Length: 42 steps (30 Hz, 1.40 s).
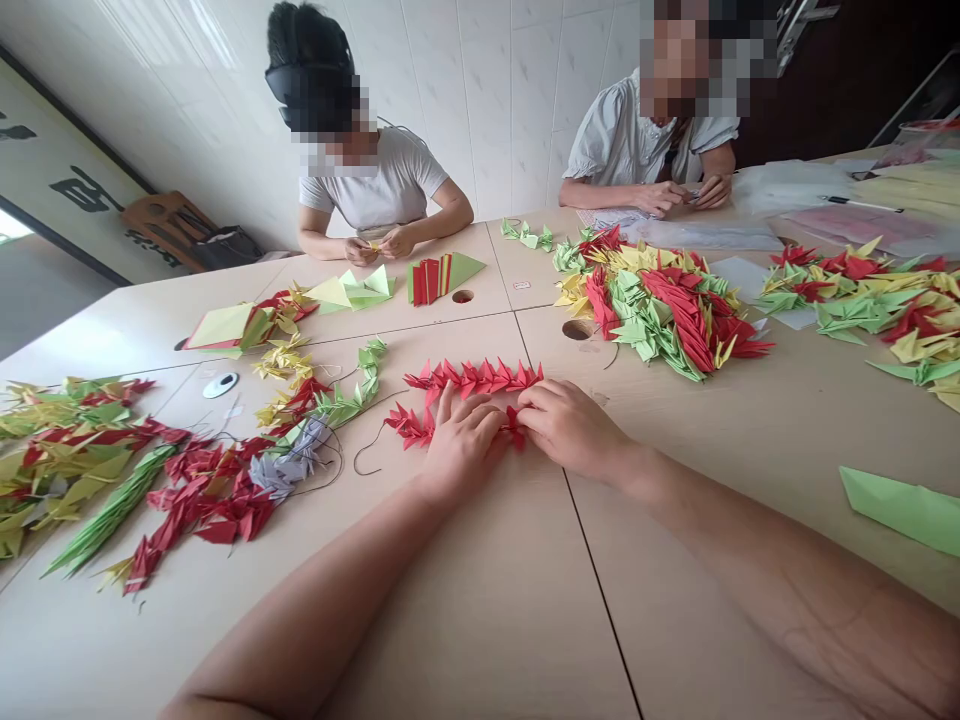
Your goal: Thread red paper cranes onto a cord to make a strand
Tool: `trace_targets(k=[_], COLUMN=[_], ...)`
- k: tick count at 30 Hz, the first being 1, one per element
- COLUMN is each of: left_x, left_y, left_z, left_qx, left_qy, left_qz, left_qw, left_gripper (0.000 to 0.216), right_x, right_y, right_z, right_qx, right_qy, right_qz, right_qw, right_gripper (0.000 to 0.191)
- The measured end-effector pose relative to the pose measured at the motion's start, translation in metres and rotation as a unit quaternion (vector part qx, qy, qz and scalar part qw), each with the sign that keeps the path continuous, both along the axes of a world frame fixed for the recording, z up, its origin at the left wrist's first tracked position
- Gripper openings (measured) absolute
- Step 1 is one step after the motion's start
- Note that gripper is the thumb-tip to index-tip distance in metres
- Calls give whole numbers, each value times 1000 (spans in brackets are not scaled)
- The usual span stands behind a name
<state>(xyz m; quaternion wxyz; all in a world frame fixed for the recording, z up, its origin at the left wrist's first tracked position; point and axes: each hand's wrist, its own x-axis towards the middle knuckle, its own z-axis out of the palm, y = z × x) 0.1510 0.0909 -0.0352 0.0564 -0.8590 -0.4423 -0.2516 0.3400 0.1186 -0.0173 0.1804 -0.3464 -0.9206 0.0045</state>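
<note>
A red folded-paper garland (pixel 480 377) lies on the table in front of me, bent back on itself, its pointed paper pieces strung in a row. My left hand (pixel 465 445) is closed over the nearer strand, fingers curled on the red paper. Close beside it, my right hand (pixel 574 428) pinches the end of the same strand. A small red paper piece (pixel 514 428) shows between the two hands. Some of the fingertips are hidden behind the hands. Dark thread (pixel 367 460) trails out to the left of the garland.
Heaps of paper garlands lie at left (pixel 217 480) and at right (pixel 667 310). A green paper sheet (pixel 904 508) rests near the right edge. Across the table (pixel 450 600), two people (pixel 382 190) (pixel 637 140) handle small pieces. Round holes (pixel 463 297) pierce the tabletop.
</note>
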Motion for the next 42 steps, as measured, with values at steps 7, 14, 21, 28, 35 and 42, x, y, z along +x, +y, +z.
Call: trace_targets(k=[7, 14, 21, 28, 35, 42], left_x=[3, 3, 2, 2, 2, 1], left_y=[-2, -2, -1, -1, -2, -2], left_z=[3, 2, -3, -4, -4, -5], left_qx=[22, 6, -14, -26, -18, -25], left_qy=[6, 17, 12, 8, 15, 12], left_qz=[39, 40, 5, -20, -33, -36], left_qw=[999, 999, 1000, 999, 999, 999], left_gripper=[22, 30, 35, 35, 37, 36], right_x=[4, 11, 5, 5, 3, 2], right_y=[2, 3, 1, 3, 2, 1], right_z=[7, 14, 8, 0, 0, 6], right_qx=[-20, -25, 18, -6, -25, -44], right_qy=[-32, -50, 21, 7, 7, -9], right_qz=[-60, -89, -43, -41, -45, -61], right_qw=[997, 994, 999, 999, 999, 997], right_gripper=[13, 12, 15, 14, 12, 12])
